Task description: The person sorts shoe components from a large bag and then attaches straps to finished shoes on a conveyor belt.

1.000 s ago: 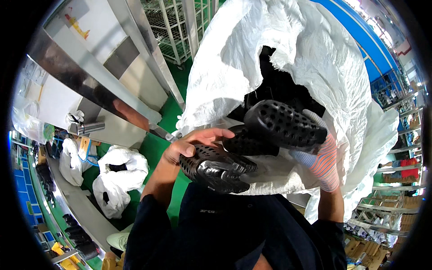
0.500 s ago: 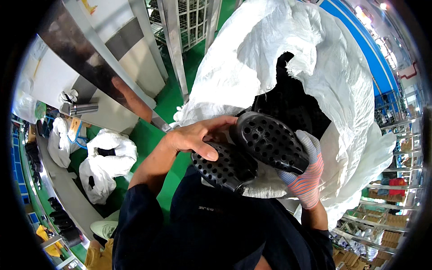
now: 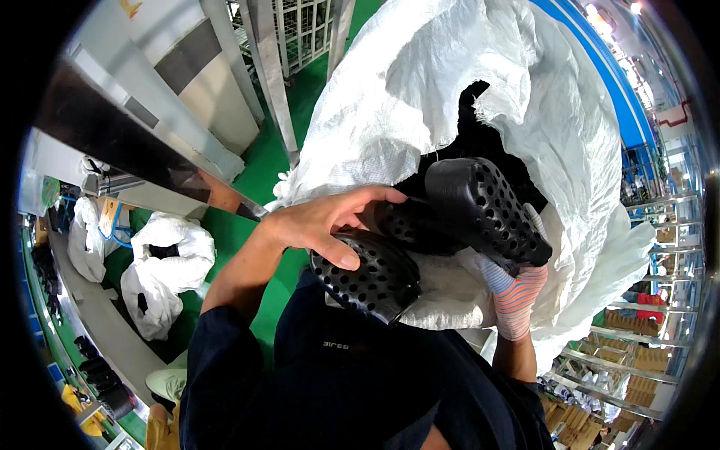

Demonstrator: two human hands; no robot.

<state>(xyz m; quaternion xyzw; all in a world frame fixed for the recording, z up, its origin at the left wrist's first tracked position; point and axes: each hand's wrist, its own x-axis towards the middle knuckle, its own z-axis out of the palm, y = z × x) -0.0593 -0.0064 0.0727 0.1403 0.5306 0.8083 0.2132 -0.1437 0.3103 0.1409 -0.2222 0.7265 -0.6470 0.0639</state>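
My bare left hand (image 3: 315, 225) rests its thumb on a black, shoe-shaped perforated piece (image 3: 367, 281), with the index finger stretched toward the sack opening. My right hand (image 3: 519, 291), in a striped knit glove, grips the narrow end of a second black perforated piece (image 3: 487, 206), which is tilted with its rounded end up and to the left. Between these two lies another black perforated piece (image 3: 420, 226), partly hidden. All three are at the torn mouth of a big white woven sack (image 3: 375, 112), dark inside.
A metal post (image 3: 142, 142) slants in from the left. Beyond it are a smaller white sack (image 3: 161, 270) on the green floor and a grey ledge (image 3: 112, 296). A wire cage (image 3: 304, 34) stands at the back; metal racks (image 3: 645, 315) with boxes line the right.
The piece in my right hand has swung away to the right and turned more upright, baring another black piece between the two. My left hand has shifted slightly left with its piece.
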